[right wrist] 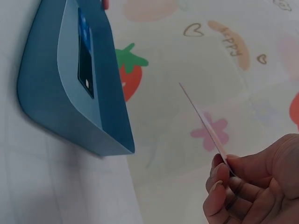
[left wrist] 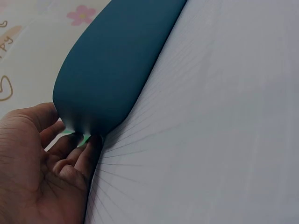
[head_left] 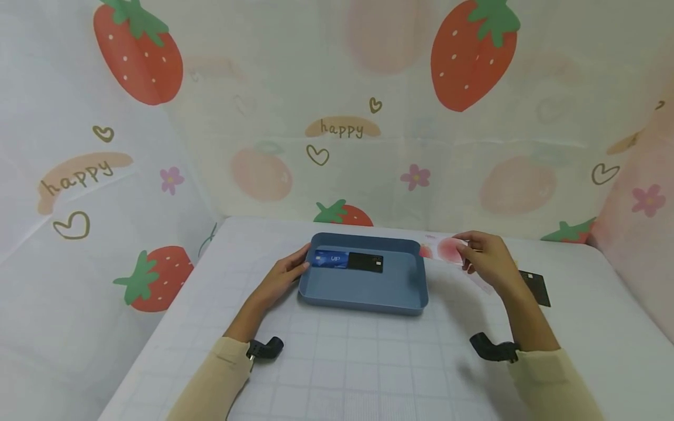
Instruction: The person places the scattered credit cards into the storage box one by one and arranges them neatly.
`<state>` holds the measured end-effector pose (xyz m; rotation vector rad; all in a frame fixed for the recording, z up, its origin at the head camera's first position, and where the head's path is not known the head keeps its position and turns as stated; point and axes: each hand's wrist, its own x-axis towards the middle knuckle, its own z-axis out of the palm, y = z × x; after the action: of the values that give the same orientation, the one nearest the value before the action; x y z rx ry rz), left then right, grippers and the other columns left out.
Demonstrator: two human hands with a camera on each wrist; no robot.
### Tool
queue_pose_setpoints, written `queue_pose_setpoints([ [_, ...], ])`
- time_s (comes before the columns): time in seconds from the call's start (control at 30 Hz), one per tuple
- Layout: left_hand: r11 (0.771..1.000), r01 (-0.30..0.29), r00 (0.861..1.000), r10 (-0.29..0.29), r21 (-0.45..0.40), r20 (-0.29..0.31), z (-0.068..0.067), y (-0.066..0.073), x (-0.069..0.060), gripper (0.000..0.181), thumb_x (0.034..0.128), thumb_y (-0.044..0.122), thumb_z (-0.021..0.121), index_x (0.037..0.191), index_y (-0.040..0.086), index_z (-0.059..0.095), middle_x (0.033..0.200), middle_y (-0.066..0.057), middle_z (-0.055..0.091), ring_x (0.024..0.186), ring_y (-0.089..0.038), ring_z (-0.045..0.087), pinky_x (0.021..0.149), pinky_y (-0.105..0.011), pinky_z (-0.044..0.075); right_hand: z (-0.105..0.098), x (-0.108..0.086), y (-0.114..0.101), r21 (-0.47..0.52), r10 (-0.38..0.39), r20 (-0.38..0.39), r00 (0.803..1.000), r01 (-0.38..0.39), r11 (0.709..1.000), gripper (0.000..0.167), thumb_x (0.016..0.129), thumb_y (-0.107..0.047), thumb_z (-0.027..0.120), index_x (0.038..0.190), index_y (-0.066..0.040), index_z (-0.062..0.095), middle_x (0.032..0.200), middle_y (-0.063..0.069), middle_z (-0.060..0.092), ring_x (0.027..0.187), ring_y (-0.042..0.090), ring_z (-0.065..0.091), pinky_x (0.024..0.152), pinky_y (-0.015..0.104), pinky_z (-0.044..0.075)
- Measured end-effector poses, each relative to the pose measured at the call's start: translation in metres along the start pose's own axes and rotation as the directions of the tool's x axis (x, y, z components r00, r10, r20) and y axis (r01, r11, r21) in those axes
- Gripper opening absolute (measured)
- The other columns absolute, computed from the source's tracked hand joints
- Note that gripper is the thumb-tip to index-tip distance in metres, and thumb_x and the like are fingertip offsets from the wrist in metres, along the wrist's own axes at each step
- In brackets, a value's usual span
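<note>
In the head view a blue-grey rectangular tray (head_left: 363,295) sits on the table. Inside, a blue card marked VIP (head_left: 332,259) and a black card (head_left: 365,262) lie end to end along the back left. My left hand (head_left: 284,275) holds the tray's left end; the left wrist view shows its bent fingers against the outer wall. Just beyond the tray's right end, my right hand (head_left: 487,257) pinches a thin pale card with pink fruit prints (head_left: 437,248) between thumb and fingers. The right wrist view shows this card (right wrist: 205,123) nearly edge-on, raised above the table.
A dark card (head_left: 536,287) lies on the table right of my right forearm. A pale card (head_left: 480,282) lies partly hidden below my right hand. Fruit-printed cloth (head_left: 458,140) stands behind and at both sides of the white table (head_left: 363,362).
</note>
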<state>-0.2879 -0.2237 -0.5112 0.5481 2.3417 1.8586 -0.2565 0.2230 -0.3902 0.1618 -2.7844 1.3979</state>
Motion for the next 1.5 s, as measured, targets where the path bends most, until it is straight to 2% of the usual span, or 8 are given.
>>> queue_pose_setpoints([
  [0.23,1.0,0.0,1.0,0.0,-0.004,0.003,-0.001,-0.001,0.001,0.056,0.1076,0.013,0.051,0.159,0.005,0.03,0.165,-0.012,0.027,0.153,-0.026,0.024,0.122,-0.041,0.025,0.014,0.01,-0.003,0.032,0.033,0.039,0.999,-0.035,0.999,0.036,0.106,-0.016,0.055,0.136,0.003,0.059,0.094,0.018,0.065,0.074,0.028,0.06,0.065,0.026,0.058],
  [0.43,1.0,0.003,1.0,-0.003,-0.02,0.003,0.0,0.0,0.0,0.056,0.1077,0.012,0.051,0.159,0.005,0.029,0.165,-0.012,0.026,0.153,-0.026,0.024,0.121,-0.04,0.026,0.024,0.018,-0.007,0.019,0.053,0.052,0.997,-0.054,0.998,0.035,0.105,-0.013,0.057,0.134,0.004,0.06,0.088,0.018,0.065,0.071,0.025,0.06,0.065,0.025,0.057],
  [0.7,1.0,0.007,1.0,-0.008,-0.027,-0.005,0.001,-0.002,-0.001,0.057,0.1073,0.015,0.052,0.159,0.005,0.03,0.165,-0.012,0.027,0.152,-0.025,0.025,0.121,-0.04,0.026,0.042,0.029,-0.01,0.008,0.039,0.073,0.997,-0.04,0.999,0.033,0.103,-0.011,0.059,0.13,0.007,0.062,0.082,0.024,0.064,0.064,0.023,0.058,0.061,0.027,0.057],
  [0.9,1.0,-0.003,1.0,0.003,-0.03,-0.002,0.001,-0.003,-0.001,0.057,0.1074,0.016,0.052,0.159,0.005,0.03,0.165,-0.014,0.027,0.152,-0.027,0.025,0.121,-0.041,0.027,0.056,0.037,-0.011,0.004,0.037,0.067,0.997,-0.038,0.999,0.031,0.103,-0.01,0.059,0.128,0.007,0.063,0.079,0.017,0.065,0.062,0.022,0.059,0.059,0.027,0.058],
  [1.1,1.0,-0.001,1.0,0.001,-0.019,-0.003,0.0,-0.001,0.0,0.056,0.1074,0.015,0.052,0.159,0.005,0.031,0.165,-0.013,0.028,0.152,-0.026,0.024,0.122,-0.041,0.024,0.07,0.042,-0.014,-0.021,0.032,0.062,0.998,-0.031,0.999,0.028,0.103,-0.01,0.058,0.125,0.007,0.063,0.082,0.017,0.066,0.059,0.02,0.058,0.056,0.027,0.054],
  [1.37,1.0,0.003,1.0,-0.003,-0.021,0.0,0.0,-0.002,0.0,0.056,0.1074,0.013,0.051,0.159,0.005,0.03,0.165,-0.013,0.028,0.152,-0.027,0.024,0.122,-0.041,0.023,0.086,0.047,-0.019,-0.016,-0.017,0.056,0.998,0.018,1.0,0.022,0.1,-0.004,0.059,0.116,0.008,0.066,0.067,0.01,0.059,0.052,0.016,0.055,0.05,0.025,0.049],
  [1.5,1.0,-0.002,1.0,0.002,-0.027,-0.002,0.0,-0.002,0.0,0.057,0.1074,0.013,0.051,0.159,0.004,0.03,0.165,-0.013,0.027,0.152,-0.027,0.024,0.122,-0.041,0.025,0.092,0.051,-0.02,-0.011,-0.015,0.05,0.999,0.016,1.0,0.02,0.099,-0.002,0.058,0.114,0.008,0.067,0.068,0.01,0.059,0.05,0.014,0.055,0.048,0.024,0.048],
])
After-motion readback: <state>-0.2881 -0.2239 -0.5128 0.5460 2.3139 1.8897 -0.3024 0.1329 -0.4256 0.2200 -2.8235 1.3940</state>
